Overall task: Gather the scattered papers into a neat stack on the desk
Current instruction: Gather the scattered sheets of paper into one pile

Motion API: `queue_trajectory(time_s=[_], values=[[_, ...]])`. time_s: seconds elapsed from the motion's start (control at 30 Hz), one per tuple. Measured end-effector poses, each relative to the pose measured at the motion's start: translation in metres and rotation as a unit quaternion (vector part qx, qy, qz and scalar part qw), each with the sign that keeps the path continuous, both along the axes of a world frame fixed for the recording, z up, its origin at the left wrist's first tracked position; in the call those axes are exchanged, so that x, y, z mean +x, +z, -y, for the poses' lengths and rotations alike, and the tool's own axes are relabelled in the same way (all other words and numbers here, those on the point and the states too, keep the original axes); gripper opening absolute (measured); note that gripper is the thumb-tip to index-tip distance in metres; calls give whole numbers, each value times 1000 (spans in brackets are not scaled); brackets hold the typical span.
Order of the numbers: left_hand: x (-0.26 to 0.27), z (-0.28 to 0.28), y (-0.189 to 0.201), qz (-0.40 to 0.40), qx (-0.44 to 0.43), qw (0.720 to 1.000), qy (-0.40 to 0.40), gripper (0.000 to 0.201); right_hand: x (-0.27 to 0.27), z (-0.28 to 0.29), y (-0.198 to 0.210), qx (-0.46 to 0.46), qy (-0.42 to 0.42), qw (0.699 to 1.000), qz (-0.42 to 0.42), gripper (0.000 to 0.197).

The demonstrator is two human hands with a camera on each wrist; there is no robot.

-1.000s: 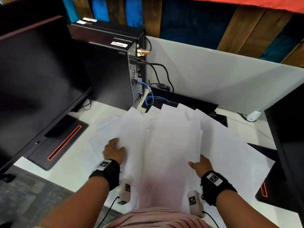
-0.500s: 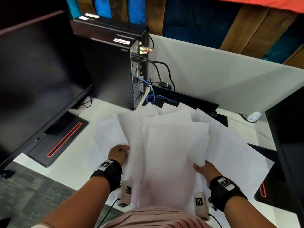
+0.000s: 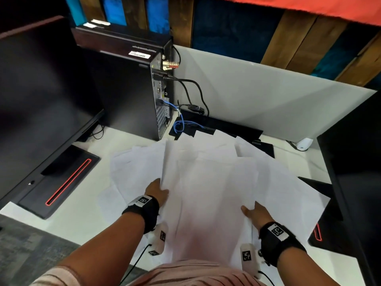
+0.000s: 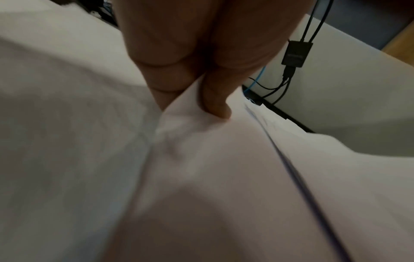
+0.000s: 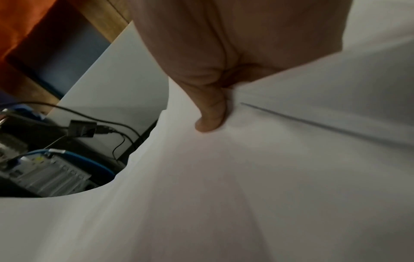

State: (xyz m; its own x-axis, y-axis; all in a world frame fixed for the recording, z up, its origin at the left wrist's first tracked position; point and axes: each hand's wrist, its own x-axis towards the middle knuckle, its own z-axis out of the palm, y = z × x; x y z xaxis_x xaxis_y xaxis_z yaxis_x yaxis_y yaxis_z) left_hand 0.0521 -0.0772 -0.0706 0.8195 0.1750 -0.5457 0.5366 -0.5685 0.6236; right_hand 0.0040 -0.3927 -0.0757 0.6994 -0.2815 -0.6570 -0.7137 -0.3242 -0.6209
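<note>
Papers (image 3: 208,182) fanned, side edges pinched by both hands (image 3: 156,191) (image 3: 256,213) above desk (image 3: 78,213).

A black computer tower (image 3: 123,93) stands at the back left, blue network cable (image 3: 179,122) coiled behind it, beside a dark monitor (image 3: 41,104) and white partition (image 3: 268,100).

A white desk (image 3: 86,215) is filling the lower half of the frame, carrying overlapping white papers (image 3: 206,182) fanning across its centre. A black monitor base with a red strip (image 3: 61,182) is sitting at lower left, a black computer tower (image 3: 127,96) is standing at upper centre-left, and a small white device (image 3: 304,143) is lying at right.
</note>
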Motion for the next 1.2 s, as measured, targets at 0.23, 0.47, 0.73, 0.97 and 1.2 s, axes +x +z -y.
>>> queue_trajectory(time_s=[0.23, 0.47, 0.73, 0.97, 1.2], values=[[-8, 22, 9, -84, -98, 985, -115, 23, -6, 1, -6, 101, -16, 995, 14, 46], [-11, 16, -2, -18, -102, 994, 18, 33, -6, -5, -9, 34, -7, 998, 50, 55], [-36, -66, -5, 2, 118, 966, 229, 76, -7, 12, -19, 22, -65, 996, 49, 55], [-29, -27, -14, 21, -1, 992, 127, 45, -4, -1, -7, 29, 5, 1000, 0, 57], [-6, 7, -2, -15, 41, 991, -124, 24, -3, 3, -3, 84, 8, 996, -10, 55]])
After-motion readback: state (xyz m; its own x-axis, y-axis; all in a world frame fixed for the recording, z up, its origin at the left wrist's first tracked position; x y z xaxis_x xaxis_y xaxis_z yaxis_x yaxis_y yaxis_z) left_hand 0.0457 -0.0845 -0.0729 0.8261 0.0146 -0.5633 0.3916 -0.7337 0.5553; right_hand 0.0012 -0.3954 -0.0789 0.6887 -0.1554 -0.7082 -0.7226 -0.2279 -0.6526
